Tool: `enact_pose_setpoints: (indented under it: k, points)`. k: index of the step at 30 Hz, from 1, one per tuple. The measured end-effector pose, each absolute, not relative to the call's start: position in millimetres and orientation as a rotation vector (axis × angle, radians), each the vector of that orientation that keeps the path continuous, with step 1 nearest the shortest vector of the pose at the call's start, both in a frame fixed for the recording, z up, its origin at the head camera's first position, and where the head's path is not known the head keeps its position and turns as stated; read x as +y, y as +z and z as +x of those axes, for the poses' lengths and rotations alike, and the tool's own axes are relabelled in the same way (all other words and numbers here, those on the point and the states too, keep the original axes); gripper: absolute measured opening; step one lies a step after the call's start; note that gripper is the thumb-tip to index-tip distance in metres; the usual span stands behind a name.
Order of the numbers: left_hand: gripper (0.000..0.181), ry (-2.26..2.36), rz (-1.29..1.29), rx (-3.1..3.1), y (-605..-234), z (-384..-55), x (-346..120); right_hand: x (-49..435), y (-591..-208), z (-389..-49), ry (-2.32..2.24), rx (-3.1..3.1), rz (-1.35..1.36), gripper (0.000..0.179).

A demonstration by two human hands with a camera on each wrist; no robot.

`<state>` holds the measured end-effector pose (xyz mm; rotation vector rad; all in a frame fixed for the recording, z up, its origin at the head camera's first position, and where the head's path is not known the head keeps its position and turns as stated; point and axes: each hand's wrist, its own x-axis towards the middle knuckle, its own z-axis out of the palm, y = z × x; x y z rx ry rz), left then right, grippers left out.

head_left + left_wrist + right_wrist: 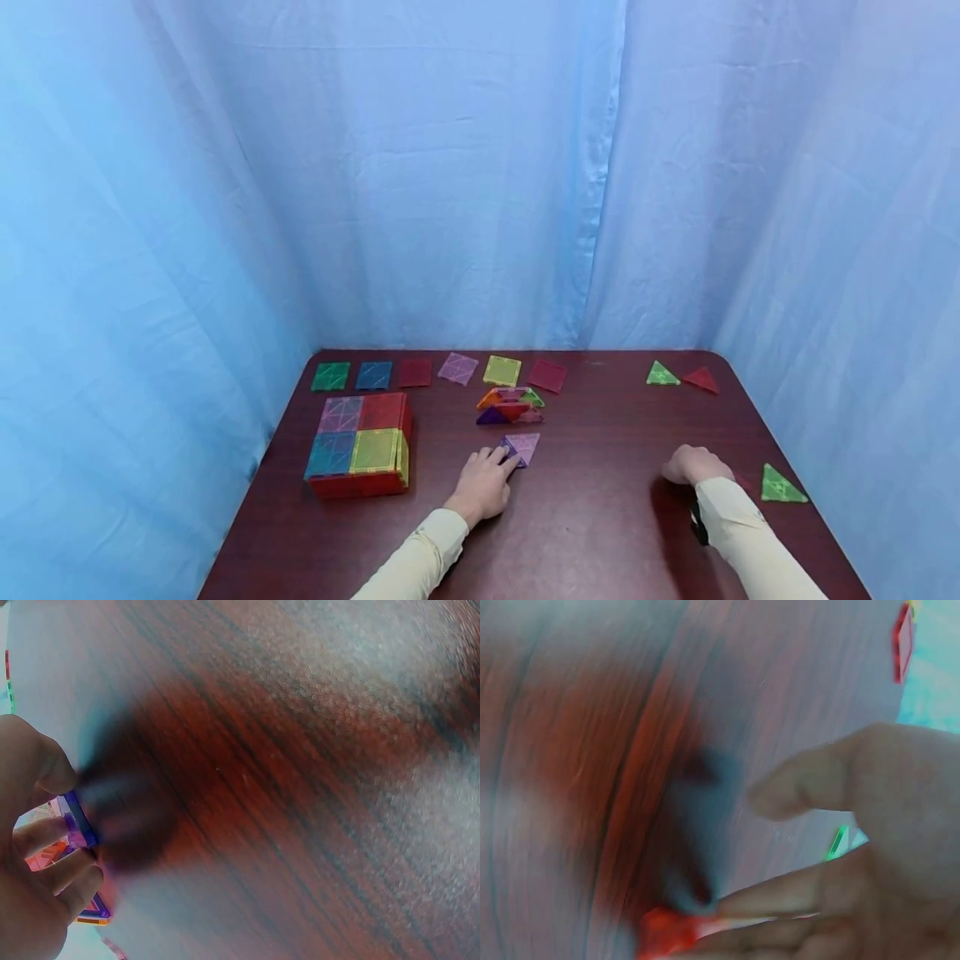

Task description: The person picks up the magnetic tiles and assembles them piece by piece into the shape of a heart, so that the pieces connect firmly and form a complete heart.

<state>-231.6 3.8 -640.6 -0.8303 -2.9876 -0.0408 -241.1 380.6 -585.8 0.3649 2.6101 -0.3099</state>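
- We see left hand (482, 483) touching purple magnetic tile (81, 825); whether pinched, we cannot tell.
- Right hand (697, 465): thumb wide of fingers, near red tile (664, 934); green triangle tile (782, 487) farther right.

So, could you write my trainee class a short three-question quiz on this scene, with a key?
1. How many flat, translucent plastic square tiles lie in the row along the far edge of the dark brown table?
2. True or false: the person's left hand touches the flat green translucent triangle at the table's right edge.
3. Which colour is absent from the top of the block of translucent plastic tiles on the left? A yellow, B orange, C red.

Key: 1. Six. 2. False; it touches a purple translucent plastic tile. 3. B.
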Motion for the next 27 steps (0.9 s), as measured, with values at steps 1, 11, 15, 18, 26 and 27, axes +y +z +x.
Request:
enact_pose_setpoints:
  k: [1, 11, 15, 18, 26, 27]
  points:
    - [0.049, -0.046, -0.831, -2.988, -641.2, -231.5, 3.9, 379.4, -586.8, -242.2, -0.346, 2.641, 0.335, 0.037]
    - [0.050, -0.042, -0.847, -3.028, -641.8, -228.3, 4.6, 364.4, -594.7, -254.2, -0.359, 2.846, 0.207, 0.032]
    - [0.049, -0.051, -0.854, -3.048, -641.2, -227.6, 6.5, 371.0, -601.7, -254.6, -0.323, 2.820, 0.274, 0.051]
    - [0.050, -0.056, -0.853, -3.048, -641.3, -227.5, 6.9, 377.6, -608.0, -255.8, -0.363, 2.820, 0.256, 0.051]
    - [0.049, -0.072, -0.811, -3.016, -639.6, -231.4, 3.6, 376.2, -607.5, -270.3, -0.583, 2.918, 0.146, 0.045]
    - [0.049, -0.073, -0.811, -3.018, -639.3, -231.5, 3.2, 373.1, -607.6, -271.8, -0.670, 2.895, 0.129, 0.044]
